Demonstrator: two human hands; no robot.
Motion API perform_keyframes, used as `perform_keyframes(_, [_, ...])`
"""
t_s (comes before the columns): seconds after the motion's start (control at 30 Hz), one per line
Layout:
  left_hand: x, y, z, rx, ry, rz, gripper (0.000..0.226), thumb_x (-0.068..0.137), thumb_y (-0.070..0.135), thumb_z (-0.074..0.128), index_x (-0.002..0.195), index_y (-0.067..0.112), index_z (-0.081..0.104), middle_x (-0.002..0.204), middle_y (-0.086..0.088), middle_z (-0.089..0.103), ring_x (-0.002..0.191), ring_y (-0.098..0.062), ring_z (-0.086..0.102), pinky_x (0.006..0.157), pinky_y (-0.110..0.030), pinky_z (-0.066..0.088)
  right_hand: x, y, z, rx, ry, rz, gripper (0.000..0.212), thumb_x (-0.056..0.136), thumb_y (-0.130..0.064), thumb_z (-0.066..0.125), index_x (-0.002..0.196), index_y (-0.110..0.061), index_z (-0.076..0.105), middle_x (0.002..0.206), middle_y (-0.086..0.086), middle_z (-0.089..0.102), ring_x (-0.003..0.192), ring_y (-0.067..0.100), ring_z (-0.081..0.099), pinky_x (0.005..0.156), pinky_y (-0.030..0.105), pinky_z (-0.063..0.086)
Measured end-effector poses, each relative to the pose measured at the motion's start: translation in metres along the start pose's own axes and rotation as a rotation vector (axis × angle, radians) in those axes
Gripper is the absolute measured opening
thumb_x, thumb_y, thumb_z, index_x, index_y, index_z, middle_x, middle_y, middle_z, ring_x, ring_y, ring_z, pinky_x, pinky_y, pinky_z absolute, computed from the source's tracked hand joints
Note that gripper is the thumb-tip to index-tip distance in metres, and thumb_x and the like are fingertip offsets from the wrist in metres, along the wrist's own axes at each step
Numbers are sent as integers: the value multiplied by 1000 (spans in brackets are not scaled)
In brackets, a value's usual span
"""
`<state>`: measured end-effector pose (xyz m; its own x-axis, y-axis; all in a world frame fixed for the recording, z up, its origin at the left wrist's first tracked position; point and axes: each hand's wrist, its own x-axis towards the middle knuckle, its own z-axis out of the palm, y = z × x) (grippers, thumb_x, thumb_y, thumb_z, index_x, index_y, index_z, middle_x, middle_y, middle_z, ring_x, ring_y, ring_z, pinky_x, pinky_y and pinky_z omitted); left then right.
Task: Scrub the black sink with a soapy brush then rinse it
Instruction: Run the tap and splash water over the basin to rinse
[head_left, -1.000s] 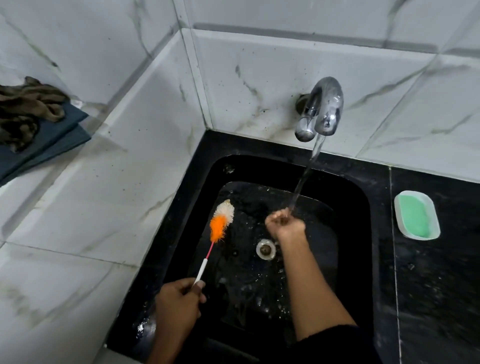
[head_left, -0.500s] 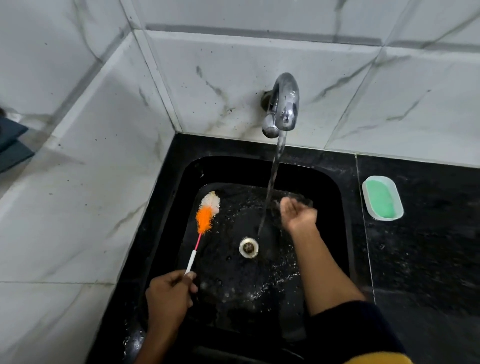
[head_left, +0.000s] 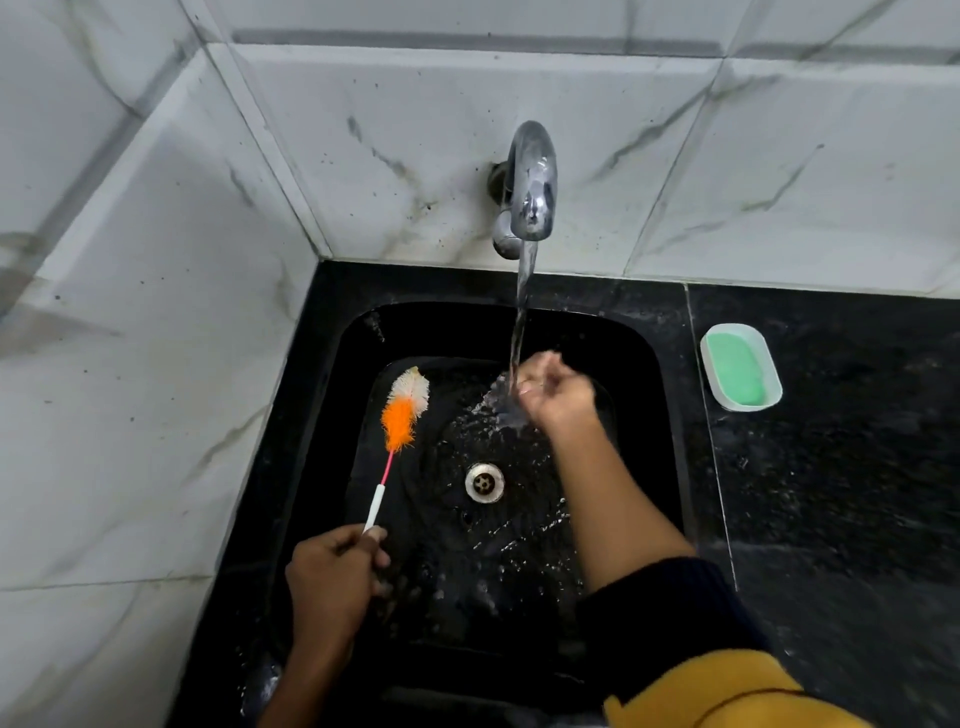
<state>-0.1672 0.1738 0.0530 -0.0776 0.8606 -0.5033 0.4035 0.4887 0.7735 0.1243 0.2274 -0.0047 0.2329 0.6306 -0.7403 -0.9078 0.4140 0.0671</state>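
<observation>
Sink (head_left: 644, 364) — we log a black basin of rounded-rectangle shape, sunk into a black speckled stone counter (head_left: 831, 493). Its floor is glossy and wet, with ripples and droplets catching the light. A round metal drain (head_left: 484, 482) sits near the middle of the floor.

Brush (head_left: 402, 415) — thin white handle, a short pink neck, then a fluffy bristle head, orange below and white at the tip. We find it inside the basin on the left side, head pointing toward the back wall of the sink; whether the bristles touch the floor we cannot tell.

Left hand (head_left: 332, 577) — fingers curled round the lower end of the brush handle, over the sink's front left part.

Right hand (head_left: 558, 395) — under the stream, fingers curled inward, holding nothing we can see; it is blurred. A dark sleeve with a yellow garment edge shows at the lower right.

Tap (head_left: 530, 192) — chrome, curved, fixed to the back wall. Water (head_left: 521, 306) runs from it in a clear column onto the right hand and splashes off to the left.

Soap dish (head_left: 740, 366) — white oval tray bearing a pale green bar, on the counter right of the sink.

Walls (head_left: 156, 312) — white marble-look tiles with grey veins, flecked with dark spots, at left and behind.
</observation>
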Motion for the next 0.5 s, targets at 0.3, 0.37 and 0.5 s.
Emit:
perform_keyframes(0.3, [2,-12,6,10,-13,-18,19,89,2,64,74,5,73,51,-6,59,36,-13,41,37,-16,32,-14,-58,-64,-317,381,-296,35,100,-9,23,79,-3,50,79,14,55,67,23,57,57,27,55])
perform_keyframes(0.37, [1,-14,8,6,-15,-22,19,90,3,64,74,6,74,51,-6,60,39,-15,42,40,-17,33,-13,-31,-68,-481,347,-152,34,98,-6,26,77,1,52,75,17,55,66,24,56,58,28,53])
perform_keyframes(0.5, [-1,-13,8,30,-4,-22,23,90,4,64,68,7,73,50,-7,59,40,-17,43,46,-19,35,-5,14,-42,-568,240,30,38,100,-14,29,75,-4,55,74,10,55,65,20,53,58,28,45])
